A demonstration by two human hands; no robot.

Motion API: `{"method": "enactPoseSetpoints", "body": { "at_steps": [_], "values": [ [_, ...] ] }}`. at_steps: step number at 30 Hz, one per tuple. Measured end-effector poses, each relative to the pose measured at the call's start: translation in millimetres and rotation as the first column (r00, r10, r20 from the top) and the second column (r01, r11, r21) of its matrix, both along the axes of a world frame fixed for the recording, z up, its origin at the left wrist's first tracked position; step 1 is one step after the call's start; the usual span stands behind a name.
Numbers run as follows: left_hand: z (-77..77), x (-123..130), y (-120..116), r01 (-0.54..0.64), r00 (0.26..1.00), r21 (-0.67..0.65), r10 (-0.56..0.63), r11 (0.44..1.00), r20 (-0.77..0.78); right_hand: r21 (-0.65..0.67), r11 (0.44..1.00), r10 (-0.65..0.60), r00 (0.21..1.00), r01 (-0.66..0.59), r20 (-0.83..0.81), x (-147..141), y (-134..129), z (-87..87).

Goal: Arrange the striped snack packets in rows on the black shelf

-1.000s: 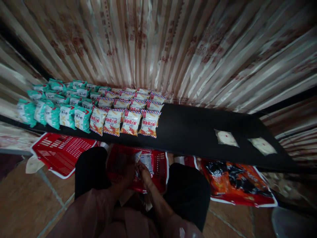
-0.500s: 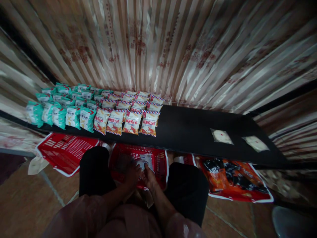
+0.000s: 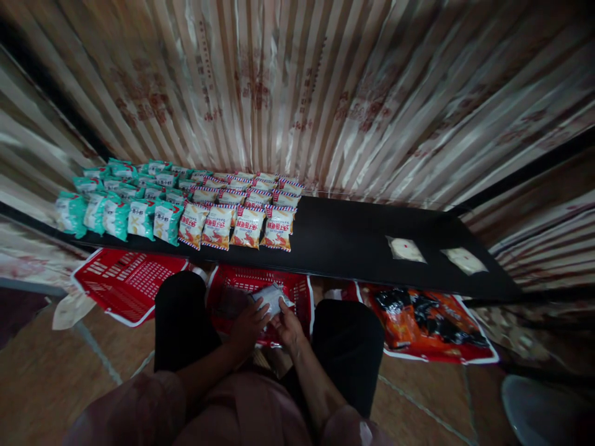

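Between my knees, over the middle red basket (image 3: 305, 310), both hands hold a small clear plastic packet (image 3: 270, 298) with something pale or silvery in it. My left hand (image 3: 251, 321) is closed on its left side, and my right hand (image 3: 286, 325) pinches its right end. The print and contents of the packet are too dim to make out. On the black table (image 3: 334, 238) before me stand rows of white and orange snack bags (image 3: 246, 228), with rows of teal snack bags (image 3: 116, 218) to their left.
Two flat round white items in clear wrappers (image 3: 406, 249) lie on the table's right part. A red basket (image 3: 125, 282) sits below at left. Another basket (image 3: 465, 358) at right holds orange and black packages (image 3: 427, 319). A striped curtain (image 3: 288, 93) hangs behind the table.
The packet has come up slightly and lies flatter, showing more of its surface. My left hand has spread along its side. The view has shifted slightly.
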State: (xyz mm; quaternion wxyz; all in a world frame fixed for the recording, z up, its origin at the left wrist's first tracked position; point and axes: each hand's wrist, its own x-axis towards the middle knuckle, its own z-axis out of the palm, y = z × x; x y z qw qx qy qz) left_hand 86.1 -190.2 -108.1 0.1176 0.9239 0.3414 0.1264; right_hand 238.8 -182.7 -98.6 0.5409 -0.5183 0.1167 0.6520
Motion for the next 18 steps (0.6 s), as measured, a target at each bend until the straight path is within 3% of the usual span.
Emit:
{"method": "enactPoseSetpoints", "body": {
  "at_steps": [7, 12, 18],
  "values": [
    [26.7, -1.0, -11.1, 0.002, 0.995, 0.066, -0.009, 0.998, 0.103, 0.036, 0.999, -0.038, 0.999, 0.036, 0.035, 0.4, -5.5, 24.0],
    [35.4, -5.1, -13.7, 0.002, 0.970, 0.076, -0.021, 0.997, 0.241, 0.061, 0.998, -0.031, 0.999, 0.031, 0.012, 1.9, -9.3, 34.3],
    [38.8, -10.3, -14.0, -0.036, 0.948, 0.033, 0.023, 0.999, 0.319, 0.081, 0.996, -0.035, 0.999, 0.036, -0.014, 1.9, -10.1, 33.5]
  ]
}}
